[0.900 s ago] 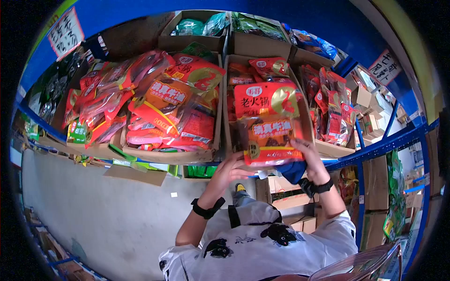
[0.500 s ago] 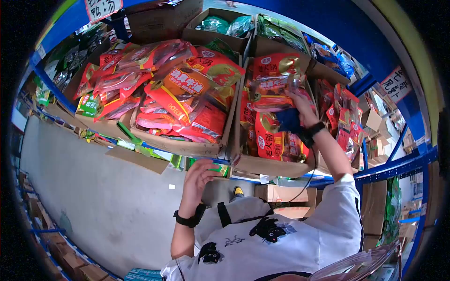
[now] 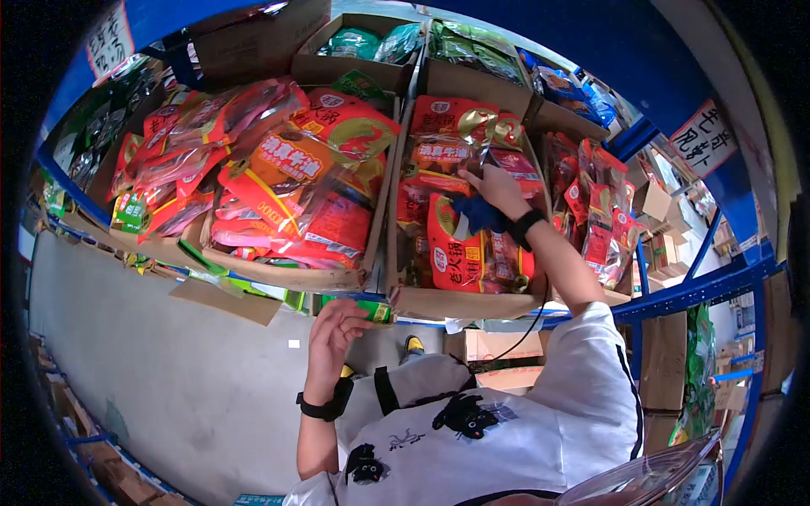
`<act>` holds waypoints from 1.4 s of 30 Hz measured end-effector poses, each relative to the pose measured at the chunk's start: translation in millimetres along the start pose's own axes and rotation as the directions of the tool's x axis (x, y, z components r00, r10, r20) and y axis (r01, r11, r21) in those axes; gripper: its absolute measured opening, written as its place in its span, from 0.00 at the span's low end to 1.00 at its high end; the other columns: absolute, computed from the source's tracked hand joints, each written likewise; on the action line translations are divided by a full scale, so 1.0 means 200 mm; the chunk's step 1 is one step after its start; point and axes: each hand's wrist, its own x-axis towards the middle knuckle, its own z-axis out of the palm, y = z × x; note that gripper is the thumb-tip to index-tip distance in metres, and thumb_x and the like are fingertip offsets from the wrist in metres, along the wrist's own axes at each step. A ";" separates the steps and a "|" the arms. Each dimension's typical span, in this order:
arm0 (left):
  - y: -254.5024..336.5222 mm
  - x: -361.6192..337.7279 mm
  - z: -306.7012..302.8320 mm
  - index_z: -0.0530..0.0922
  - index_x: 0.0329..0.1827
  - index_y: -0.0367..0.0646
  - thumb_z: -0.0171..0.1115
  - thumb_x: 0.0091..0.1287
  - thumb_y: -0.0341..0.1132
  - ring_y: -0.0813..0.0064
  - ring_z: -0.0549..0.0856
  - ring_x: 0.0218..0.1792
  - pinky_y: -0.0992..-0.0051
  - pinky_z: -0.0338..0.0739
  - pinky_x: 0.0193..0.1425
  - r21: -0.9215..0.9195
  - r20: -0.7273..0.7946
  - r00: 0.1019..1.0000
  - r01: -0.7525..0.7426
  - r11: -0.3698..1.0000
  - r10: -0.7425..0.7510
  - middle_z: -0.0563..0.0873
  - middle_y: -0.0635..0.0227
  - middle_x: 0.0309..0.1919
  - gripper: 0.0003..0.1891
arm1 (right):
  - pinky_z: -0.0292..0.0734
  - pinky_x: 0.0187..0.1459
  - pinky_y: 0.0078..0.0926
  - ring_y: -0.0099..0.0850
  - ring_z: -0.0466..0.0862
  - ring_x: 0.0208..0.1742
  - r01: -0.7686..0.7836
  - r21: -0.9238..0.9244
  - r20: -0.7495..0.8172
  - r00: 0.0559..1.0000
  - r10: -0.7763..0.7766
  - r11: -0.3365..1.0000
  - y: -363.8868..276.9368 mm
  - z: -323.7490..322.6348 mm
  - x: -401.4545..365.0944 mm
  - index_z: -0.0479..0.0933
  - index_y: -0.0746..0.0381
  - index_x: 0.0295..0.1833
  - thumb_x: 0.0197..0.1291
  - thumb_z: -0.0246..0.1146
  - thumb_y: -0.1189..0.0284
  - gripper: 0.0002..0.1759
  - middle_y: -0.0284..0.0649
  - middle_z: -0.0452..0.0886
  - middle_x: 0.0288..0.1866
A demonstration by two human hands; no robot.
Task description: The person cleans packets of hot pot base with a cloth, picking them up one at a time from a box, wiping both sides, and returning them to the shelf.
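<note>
My right hand [image 3: 499, 190] is over a cardboard box [image 3: 472, 301] of red food packets. Its thumb and fingers are closed at the right edge of a red and orange packet [image 3: 439, 154] lying on the pile. Beneath that hand hangs a dark blue cloth-like piece [image 3: 481, 214], and a black band circles the wrist. Below the fingers stands a red packet [image 3: 454, 253] with a gold design. My left hand [image 3: 334, 327] hovers at the front edge of the shelf, holding nothing, its fingers loosely bent and apart, close to a green carton [image 3: 376, 312].
To the left stands another box [image 3: 325, 277] heaped with red packets. More red packets [image 3: 601, 211] fill a box on the right. Boxes of teal bags [image 3: 371, 42] and green bags [image 3: 474, 52] are behind. A blue shelf beam [image 3: 675, 297] runs along the front.
My view has shifted, moving the boxes left in it. My right hand has come left and slightly lower over the pile, uncovering a packet at the back right. My left hand stays near the shelf edge.
</note>
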 end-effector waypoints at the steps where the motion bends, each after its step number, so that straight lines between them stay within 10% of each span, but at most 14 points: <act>1: 0.00 0.00 -0.01 0.70 0.53 0.36 0.42 0.70 0.35 0.68 0.83 0.43 0.77 0.72 0.45 0.011 -0.003 1.000 0.005 1.000 -0.005 0.82 0.57 0.44 0.15 | 0.76 0.37 0.44 0.50 0.82 0.37 0.068 0.001 -0.170 0.983 -0.067 0.998 0.04 0.00 -0.02 0.78 0.65 0.37 0.57 0.57 0.43 0.31 0.53 0.82 0.33; 8: -0.03 0.05 -0.03 0.70 0.53 0.36 0.43 0.70 0.36 0.70 0.83 0.42 0.77 0.72 0.45 0.003 0.006 1.000 0.017 1.000 -0.017 0.83 0.59 0.43 0.15 | 0.79 0.37 0.38 0.41 0.83 0.41 -0.026 -0.411 -0.145 0.989 -0.037 0.911 0.26 -0.13 -0.18 0.69 0.56 0.60 0.47 0.69 0.61 0.32 0.44 0.73 0.60; 10: -0.03 0.07 0.01 0.71 0.53 0.37 0.44 0.70 0.37 0.71 0.83 0.42 0.77 0.72 0.45 0.027 0.033 0.999 0.029 0.999 -0.029 0.83 0.61 0.43 0.15 | 0.79 0.39 0.39 0.43 0.82 0.44 0.104 -0.436 -0.240 0.944 -0.227 0.894 0.41 0.03 -0.12 0.66 0.52 0.64 0.41 0.73 0.60 0.41 0.43 0.78 0.50; 18: -0.02 0.05 0.01 0.72 0.51 0.39 0.46 0.70 0.37 0.73 0.83 0.42 0.78 0.72 0.45 0.113 0.010 0.997 0.078 0.990 -0.080 0.83 0.63 0.42 0.14 | 0.77 0.26 0.38 0.40 0.84 0.32 0.112 -0.555 -0.142 0.964 -0.227 0.824 0.49 -0.01 -0.07 0.74 0.51 0.55 0.63 0.51 0.63 0.16 0.41 0.83 0.32; 26: 0.07 0.05 -0.08 0.72 0.51 0.39 0.47 0.71 0.37 0.74 0.83 0.43 0.79 0.73 0.45 0.191 0.000 0.997 0.077 0.979 -0.078 0.82 0.63 0.42 0.14 | 0.75 0.21 0.47 0.45 0.82 0.24 -0.081 -0.401 -0.573 0.799 -0.181 0.912 0.45 -0.31 -0.06 0.73 0.54 0.35 0.63 0.49 0.64 0.09 0.45 0.81 0.23; 28: 0.09 0.08 -0.07 0.72 0.52 0.38 0.48 0.70 0.36 0.74 0.83 0.43 0.78 0.73 0.46 0.213 0.012 0.997 0.074 0.974 -0.078 0.83 0.62 0.43 0.13 | 0.76 0.26 0.45 0.46 0.83 0.27 -0.162 -0.291 -0.678 0.730 -0.084 0.943 0.46 -0.39 -0.12 0.78 0.50 0.43 0.64 0.51 0.59 0.12 0.45 0.81 0.26; 33: 0.10 0.17 0.03 0.69 0.58 0.33 0.48 0.70 0.35 0.67 0.83 0.46 0.75 0.76 0.48 0.238 0.167 0.977 0.090 0.967 -0.132 0.82 0.55 0.47 0.18 | 0.74 0.33 0.46 0.49 0.82 0.32 -0.030 -0.129 -0.687 0.724 -0.068 0.991 0.22 -0.58 -0.42 0.78 0.52 0.51 0.66 0.52 0.60 0.15 0.49 0.82 0.34; 35: 0.08 0.22 0.12 0.70 0.57 0.34 0.49 0.70 0.35 0.69 0.83 0.46 0.76 0.75 0.49 0.323 0.252 0.957 0.055 0.945 -0.142 0.82 0.56 0.47 0.17 | 0.74 0.32 0.44 0.48 0.82 0.32 0.099 -0.247 -0.780 0.570 -0.258 0.964 0.09 -0.60 -0.53 0.78 0.54 0.51 0.66 0.53 0.62 0.14 0.49 0.81 0.31; 40: 0.04 0.32 0.26 0.59 0.66 0.36 0.43 0.72 0.44 0.60 0.78 0.57 0.67 0.74 0.58 0.346 0.559 0.812 -0.042 0.937 -0.170 0.73 0.50 0.60 0.26 | 0.71 0.25 0.39 0.44 0.78 0.24 0.221 -0.221 -0.551 0.776 -0.308 0.950 -0.23 -0.50 -0.80 0.77 0.57 0.38 0.53 0.60 0.72 0.06 0.45 0.75 0.21; 41: 0.04 0.33 0.29 0.57 0.68 0.38 0.41 0.73 0.49 0.56 0.77 0.58 0.65 0.73 0.59 0.142 0.468 0.829 0.270 0.952 -0.306 0.70 0.49 0.63 0.28 | 0.70 0.24 0.39 0.43 0.78 0.22 0.324 -0.218 -0.511 0.766 -0.391 0.921 -0.28 -0.47 -0.83 0.75 0.58 0.36 0.52 0.59 0.73 0.05 0.44 0.73 0.19; 42: 0.03 0.33 0.30 0.57 0.68 0.38 0.41 0.73 0.49 0.56 0.77 0.58 0.65 0.73 0.59 0.147 0.480 0.818 0.282 0.948 -0.317 0.70 0.49 0.63 0.28 | 0.70 0.23 0.38 0.42 0.77 0.20 0.427 -0.210 -0.473 0.743 -0.473 0.880 -0.31 -0.42 -0.86 0.74 0.59 0.33 0.51 0.58 0.74 0.03 0.43 0.71 0.18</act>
